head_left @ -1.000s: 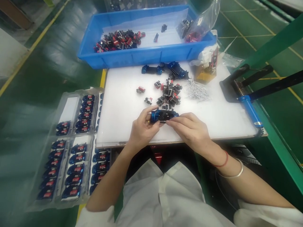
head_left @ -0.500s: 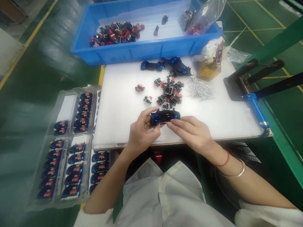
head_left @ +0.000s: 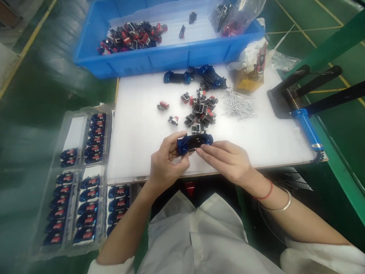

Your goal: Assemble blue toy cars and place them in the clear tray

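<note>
Holding blue toy car [head_left: 194,144], labels [head_left: 89,203] illegible

Fingers of the left hand [head_left: 168,163] and right hand [head_left: 225,160] hide much of the glossy blue moulded piece [head_left: 194,144]. The blue plastic crate [head_left: 168,62] and clear plastic bag [head_left: 242,15] run off the far edge; the thin silver pins [head_left: 238,104] are too small to separate.

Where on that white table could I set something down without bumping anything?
The white table has bare room at its left, beside the clear blister trays, and at its right, between the right hand gripping the blue part and the blue-barred fixture. It is crowded mid-table, around the black-and-red parts and metal pins.
</note>
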`<state>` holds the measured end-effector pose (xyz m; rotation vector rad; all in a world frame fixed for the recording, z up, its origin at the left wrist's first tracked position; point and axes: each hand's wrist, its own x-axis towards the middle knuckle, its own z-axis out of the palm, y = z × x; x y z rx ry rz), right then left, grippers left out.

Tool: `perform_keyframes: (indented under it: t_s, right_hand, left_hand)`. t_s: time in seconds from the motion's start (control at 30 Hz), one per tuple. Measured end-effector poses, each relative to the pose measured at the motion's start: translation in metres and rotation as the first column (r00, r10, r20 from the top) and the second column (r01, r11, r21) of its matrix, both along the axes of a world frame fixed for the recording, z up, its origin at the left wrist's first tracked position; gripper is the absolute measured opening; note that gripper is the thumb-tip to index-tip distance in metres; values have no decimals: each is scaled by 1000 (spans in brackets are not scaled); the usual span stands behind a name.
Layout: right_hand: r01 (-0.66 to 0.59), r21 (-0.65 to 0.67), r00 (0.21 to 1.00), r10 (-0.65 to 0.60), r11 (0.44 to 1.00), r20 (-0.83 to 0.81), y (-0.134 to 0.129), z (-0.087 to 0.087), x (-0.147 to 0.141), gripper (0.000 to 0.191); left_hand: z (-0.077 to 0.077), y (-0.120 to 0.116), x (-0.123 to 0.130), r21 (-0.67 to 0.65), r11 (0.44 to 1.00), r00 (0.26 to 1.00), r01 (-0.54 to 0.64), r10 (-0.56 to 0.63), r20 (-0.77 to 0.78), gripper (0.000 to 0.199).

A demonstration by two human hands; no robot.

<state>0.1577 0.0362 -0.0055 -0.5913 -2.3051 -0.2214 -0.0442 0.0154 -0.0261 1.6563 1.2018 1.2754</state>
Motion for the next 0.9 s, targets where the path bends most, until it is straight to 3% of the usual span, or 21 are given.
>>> perform_keyframes:
  t_s: [0.9]
  right_hand:
    - [-42,-53,998,40,998,-37,3,-6,5,22]
  left_hand:
    - [1,2,-1,12,1000,996,0,1,-93,53]
